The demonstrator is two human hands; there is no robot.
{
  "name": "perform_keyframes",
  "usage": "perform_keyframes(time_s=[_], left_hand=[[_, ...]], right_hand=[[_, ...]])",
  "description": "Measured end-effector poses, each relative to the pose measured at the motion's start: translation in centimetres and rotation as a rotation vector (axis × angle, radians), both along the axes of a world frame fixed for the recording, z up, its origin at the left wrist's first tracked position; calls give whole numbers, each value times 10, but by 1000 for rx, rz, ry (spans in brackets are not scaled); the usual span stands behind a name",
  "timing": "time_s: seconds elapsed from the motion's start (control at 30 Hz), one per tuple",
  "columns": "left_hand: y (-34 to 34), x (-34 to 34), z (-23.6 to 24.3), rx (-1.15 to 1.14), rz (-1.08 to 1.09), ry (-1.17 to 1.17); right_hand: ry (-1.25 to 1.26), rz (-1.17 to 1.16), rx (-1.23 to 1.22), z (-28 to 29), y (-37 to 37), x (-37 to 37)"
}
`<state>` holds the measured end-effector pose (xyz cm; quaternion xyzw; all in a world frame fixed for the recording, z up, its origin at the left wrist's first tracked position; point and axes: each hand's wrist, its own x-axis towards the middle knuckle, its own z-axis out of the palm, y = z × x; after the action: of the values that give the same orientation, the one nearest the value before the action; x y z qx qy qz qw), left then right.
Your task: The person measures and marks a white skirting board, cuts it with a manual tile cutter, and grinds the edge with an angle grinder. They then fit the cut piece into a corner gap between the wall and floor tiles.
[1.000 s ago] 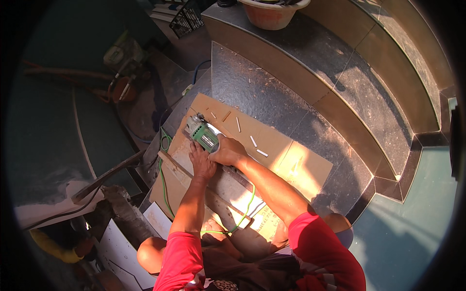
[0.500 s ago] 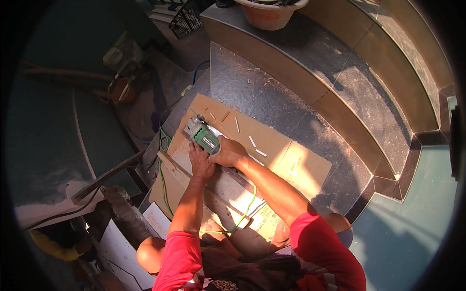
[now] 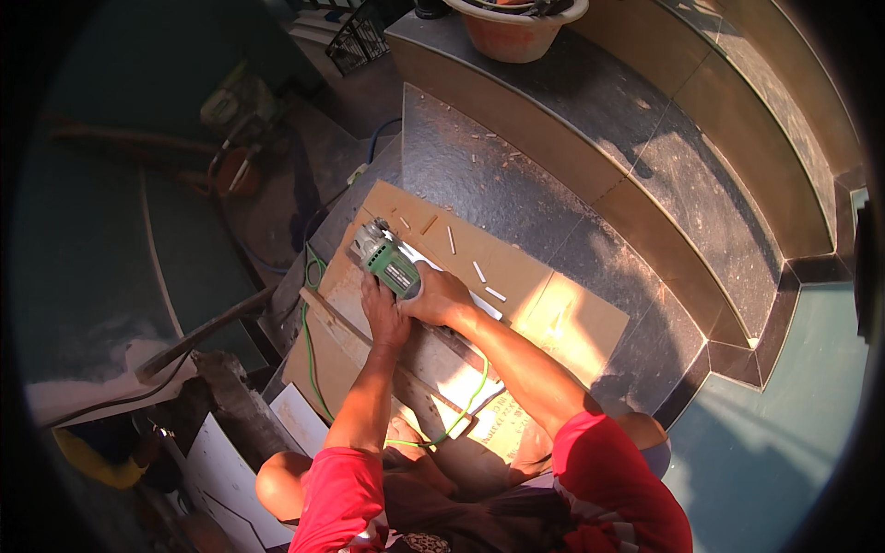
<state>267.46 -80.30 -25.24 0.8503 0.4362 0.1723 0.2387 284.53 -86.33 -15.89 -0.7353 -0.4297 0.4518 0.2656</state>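
Observation:
A green angle grinder with a grey metal head points away from me, over a wooden board on a sheet of cardboard. My right hand is wrapped round the rear of its body. Beside it, my left hand is closed against the grinder's left side, its fingertips partly hidden. A white strip runs under the grinder and shows past my right hand. The disc and its point of contact cannot be made out. The green cord loops left of the board and across my forearms' near side.
Small white offcuts lie on the cardboard. Curved tiled steps rise at the right, with a tub on top. White panels lie at lower left, near another person's yellow sleeve. A wooden bar slants at the left.
The grinder and both hands stay almost in place. More of the white strip shows beside my right hand. The other person's yellow sleeve has shifted slightly.

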Motion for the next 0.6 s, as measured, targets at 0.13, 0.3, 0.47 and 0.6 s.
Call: perform_keyframes(time_s=[0.13, 0.3, 0.47, 0.6], left_hand=[[-61, 17, 0, -85, 279, -82], [-160, 57, 42, -221, 238, -85], [-197, 65, 37, -324, 408, -116], [-182, 87, 45, -223, 325, -7]], right_hand=[[-62, 28, 50, 4, -1, 2], [-70, 23, 77, 3, -8, 16], [42, -7, 70, 17, -11, 30], [59, -16, 45, 20, -17, 52]])
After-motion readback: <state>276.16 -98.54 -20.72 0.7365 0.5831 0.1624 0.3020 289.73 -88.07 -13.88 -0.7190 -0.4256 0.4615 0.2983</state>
